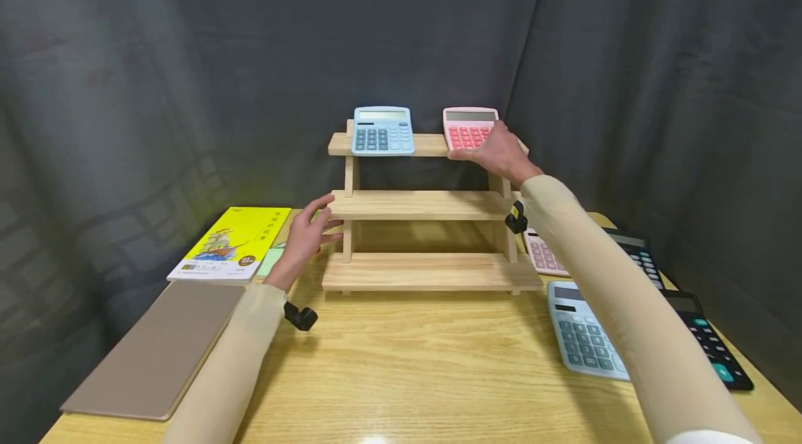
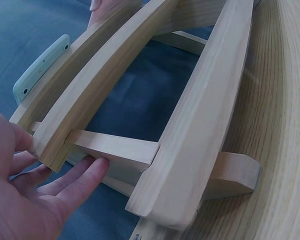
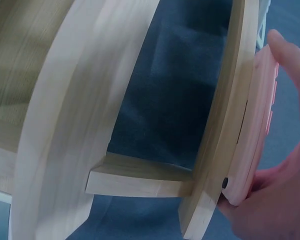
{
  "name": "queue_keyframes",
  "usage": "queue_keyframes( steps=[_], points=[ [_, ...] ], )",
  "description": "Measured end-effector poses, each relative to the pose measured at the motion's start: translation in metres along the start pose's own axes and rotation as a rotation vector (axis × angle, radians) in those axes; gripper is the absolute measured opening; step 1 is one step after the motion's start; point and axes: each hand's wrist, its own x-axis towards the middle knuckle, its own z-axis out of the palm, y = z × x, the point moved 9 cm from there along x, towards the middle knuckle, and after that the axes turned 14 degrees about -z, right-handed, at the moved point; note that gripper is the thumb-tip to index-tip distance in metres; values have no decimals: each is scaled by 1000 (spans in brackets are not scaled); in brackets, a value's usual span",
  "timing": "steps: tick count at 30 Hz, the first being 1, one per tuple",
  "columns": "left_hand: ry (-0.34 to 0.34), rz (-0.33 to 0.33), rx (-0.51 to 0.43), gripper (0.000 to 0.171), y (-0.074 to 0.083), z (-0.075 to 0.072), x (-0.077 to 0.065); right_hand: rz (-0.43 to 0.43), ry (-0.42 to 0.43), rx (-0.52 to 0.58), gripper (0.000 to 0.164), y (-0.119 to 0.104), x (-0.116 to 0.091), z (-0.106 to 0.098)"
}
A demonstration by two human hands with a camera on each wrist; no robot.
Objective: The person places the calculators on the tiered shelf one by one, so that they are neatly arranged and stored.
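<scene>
On the right of the top plank stands a pink calculator (image 1: pixel 466 127), leaning back. My right hand (image 1: pixel 499 152) grips it by its right side, thumb along the lower front edge; the right wrist view shows the calculator's pink side (image 3: pixel 252 135) against the plank. A light blue calculator (image 1: pixel 383 131) leans on the left of the same plank. My left hand (image 1: pixel 305 235) holds the left end of the three-tier wooden stand (image 1: pixel 426 205). In the left wrist view its fingers (image 2: pixel 92 175) reach under the middle plank, touching the side support.
Right of the stand lie a pale pink calculator (image 1: pixel 544 252), a larger light blue calculator (image 1: pixel 585 333) and black calculators (image 1: pixel 708 343), partly behind my right forearm. At left lie a yellow book (image 1: pixel 232 242) and a brown notebook (image 1: pixel 156 346). Dark curtains (image 1: pixel 250 47) hang behind the table.
</scene>
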Motion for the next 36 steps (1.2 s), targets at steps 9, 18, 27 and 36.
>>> queue_keyframes(
  steps=[9,18,27,36],
  points=[
    [-10,-27,-26,47,6,3,-5,13,-7,16,98,4,4,1],
    [-13,-46,12,46,23,11,-22,22,-8,-3,99,6,5,3],
    [-7,-38,9,46,22,9,-22,20,-1,-72,107,5,-2,0],
    [-5,-40,5,46,22,10,-20,-107,66,-84,103,-5,-32,-13]
  ],
)
